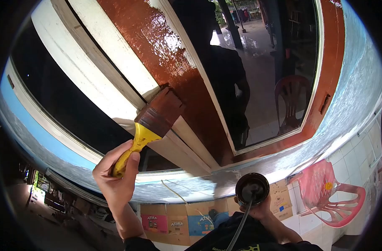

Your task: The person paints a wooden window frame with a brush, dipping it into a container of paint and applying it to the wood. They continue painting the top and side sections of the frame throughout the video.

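My left hand (pixel 117 175) is closed around the yellow handle of a wide paintbrush (pixel 159 113). The brush's brown-coated bristles rest against the wooden window frame (pixel 201 111), beside a cream-white strip (pixel 119 48). Reddish-brown paint covers the frame there, with a wet shine higher up. Low on the right, my right hand (pixel 263 209) grips a small dark paint can (pixel 265 179) from below and behind, its fingers partly hidden. A thin grey rod (pixel 242 226) leans out of the can toward my body.
Glass panes (pixel 264 79) fill both sides of the frame. Below runs a blue-grey wall (pixel 191 184). Flattened cardboard (pixel 176 228) lies on the floor near my foot. A red plastic chair (pixel 318 188) with a yellow round item stands at the right.
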A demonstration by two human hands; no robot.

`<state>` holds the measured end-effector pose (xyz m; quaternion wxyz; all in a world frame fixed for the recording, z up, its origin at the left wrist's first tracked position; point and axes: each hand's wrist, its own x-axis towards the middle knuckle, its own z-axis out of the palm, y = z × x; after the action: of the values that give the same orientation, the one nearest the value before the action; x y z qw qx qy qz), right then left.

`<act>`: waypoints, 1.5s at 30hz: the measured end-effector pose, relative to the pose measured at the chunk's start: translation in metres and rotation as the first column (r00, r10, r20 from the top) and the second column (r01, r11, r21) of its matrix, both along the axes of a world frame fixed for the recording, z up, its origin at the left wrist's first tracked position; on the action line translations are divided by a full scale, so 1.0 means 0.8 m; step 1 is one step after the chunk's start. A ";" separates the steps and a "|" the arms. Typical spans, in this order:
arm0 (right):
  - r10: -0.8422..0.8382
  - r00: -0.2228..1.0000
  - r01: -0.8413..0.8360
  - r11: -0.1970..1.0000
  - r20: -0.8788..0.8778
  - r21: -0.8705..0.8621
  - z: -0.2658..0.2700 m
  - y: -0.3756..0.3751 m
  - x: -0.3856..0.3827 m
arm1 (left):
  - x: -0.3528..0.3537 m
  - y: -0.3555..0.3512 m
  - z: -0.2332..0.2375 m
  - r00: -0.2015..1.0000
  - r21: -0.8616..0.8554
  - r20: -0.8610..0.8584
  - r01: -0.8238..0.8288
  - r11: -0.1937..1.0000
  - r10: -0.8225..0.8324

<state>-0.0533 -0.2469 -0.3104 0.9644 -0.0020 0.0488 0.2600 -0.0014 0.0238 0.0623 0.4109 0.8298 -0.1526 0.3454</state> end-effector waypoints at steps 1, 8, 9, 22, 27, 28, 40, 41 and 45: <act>-0.001 1.000 0.001 1.000 0.017 0.012 0.000 0.000 0.000 | 0.002 0.002 -0.003 1.000 0.020 0.024 -0.009 1.000 0.009; -0.021 0.999 0.018 0.998 0.050 0.061 0.004 0.002 -0.003 | -0.006 -0.005 0.010 0.999 -0.015 0.033 -0.008 1.000 0.009; -0.017 0.998 0.013 0.998 0.059 0.060 0.003 0.001 -0.003 | -0.005 -0.007 0.011 1.000 -0.023 0.027 0.003 1.000 -0.002; -0.057 0.997 0.056 0.998 0.059 0.017 0.012 -0.001 -0.005 | 0.008 -0.019 0.016 0.999 0.023 -0.013 0.034 0.999 -0.034; -0.025 0.998 0.023 0.999 0.065 0.025 0.004 -0.003 -0.002 | 0.004 -0.015 0.025 0.999 -0.027 0.029 0.031 0.999 -0.031; -0.015 0.998 0.014 1.000 0.062 0.023 0.003 -0.003 -0.001 | 0.006 -0.018 0.029 0.998 -0.032 0.054 0.027 0.999 -0.026; -0.019 0.998 0.015 0.998 0.067 0.063 0.005 -0.006 0.000 | 0.021 -0.038 0.056 0.994 0.037 0.085 0.066 0.997 -0.069; -0.026 0.997 0.021 0.998 0.066 0.066 0.005 -0.007 -0.001 | 0.018 -0.036 0.056 0.992 0.035 0.099 0.070 0.997 -0.073; -0.028 0.998 0.021 0.993 0.057 0.117 0.010 -0.005 0.002 | 0.024 -0.040 0.055 0.977 0.068 0.198 0.062 0.996 -0.075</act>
<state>-0.0519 -0.2510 -0.3026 0.9670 0.0474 0.0053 0.2502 0.0176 -0.0082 0.1065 0.3792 0.7973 -0.2324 0.4080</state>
